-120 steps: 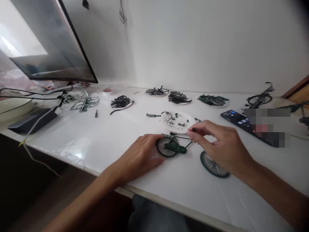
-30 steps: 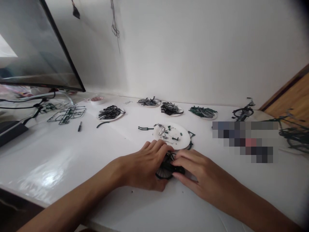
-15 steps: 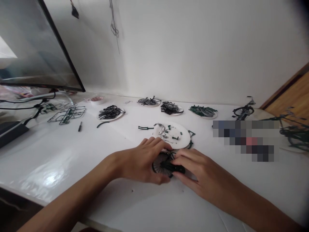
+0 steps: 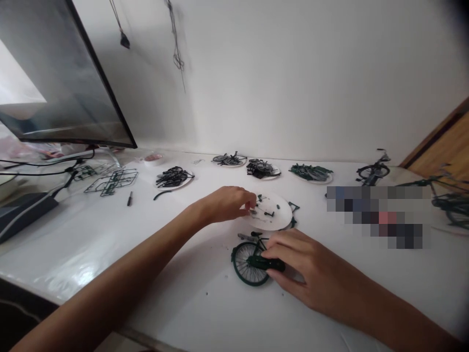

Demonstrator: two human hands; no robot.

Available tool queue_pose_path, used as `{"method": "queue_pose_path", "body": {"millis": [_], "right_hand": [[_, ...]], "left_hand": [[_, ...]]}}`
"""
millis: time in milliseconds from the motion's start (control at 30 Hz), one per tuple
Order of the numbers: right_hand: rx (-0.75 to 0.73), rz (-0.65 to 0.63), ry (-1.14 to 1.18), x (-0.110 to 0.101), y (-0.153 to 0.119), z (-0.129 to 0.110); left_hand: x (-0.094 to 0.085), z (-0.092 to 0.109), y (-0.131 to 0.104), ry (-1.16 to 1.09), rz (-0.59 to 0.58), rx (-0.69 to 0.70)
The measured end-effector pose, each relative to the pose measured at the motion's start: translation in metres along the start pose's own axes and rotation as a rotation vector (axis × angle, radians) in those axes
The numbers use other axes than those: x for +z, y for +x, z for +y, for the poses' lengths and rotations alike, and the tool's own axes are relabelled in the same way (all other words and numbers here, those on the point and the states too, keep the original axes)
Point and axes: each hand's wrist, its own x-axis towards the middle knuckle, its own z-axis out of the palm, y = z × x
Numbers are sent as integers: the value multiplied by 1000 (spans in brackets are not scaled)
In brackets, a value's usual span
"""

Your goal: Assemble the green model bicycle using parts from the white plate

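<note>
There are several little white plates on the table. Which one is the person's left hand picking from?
The nearest plate, just behind the half-built model bicycle. The left hand reaches its scattered small parts; the other four plates sit untouched further back, heaped with parts.

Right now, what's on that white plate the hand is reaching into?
Small grey and dark green model parts lie scattered on the white plate. The left hand reaches in, fingertips at a few grey pieces. Whatever sits under those fingers is hidden. The right hand grips the toy bike nearby.
</note>
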Motion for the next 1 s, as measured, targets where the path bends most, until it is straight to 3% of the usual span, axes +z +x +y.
{"method": "queue_pose_path", "body": {"millis": [133, 300, 467, 600, 700, 867, 1000], "right_hand": [[-3, -5, 7, -2, -2, 1], [-6, -19, 2, -3, -1, 0], [-9, 68, -21, -3, 0, 4], [122, 298, -20, -3, 2, 10], [244, 397, 38, -3, 5, 11], [404, 364, 255, -4, 7, 6], [459, 320, 441, -5, 6, 6]], "left_hand": [[2, 5, 8, 40, -45, 79], [9, 13, -2, 101, -19, 114], [-1, 17, -19, 130, 109, 85], [-13, 31, -25, 81, 251, 149], [-13, 47, -24, 19, 301, 248], [-7, 62, -22, -41, 359, 340], [-10, 64, -25, -135, 353, 277]]}}
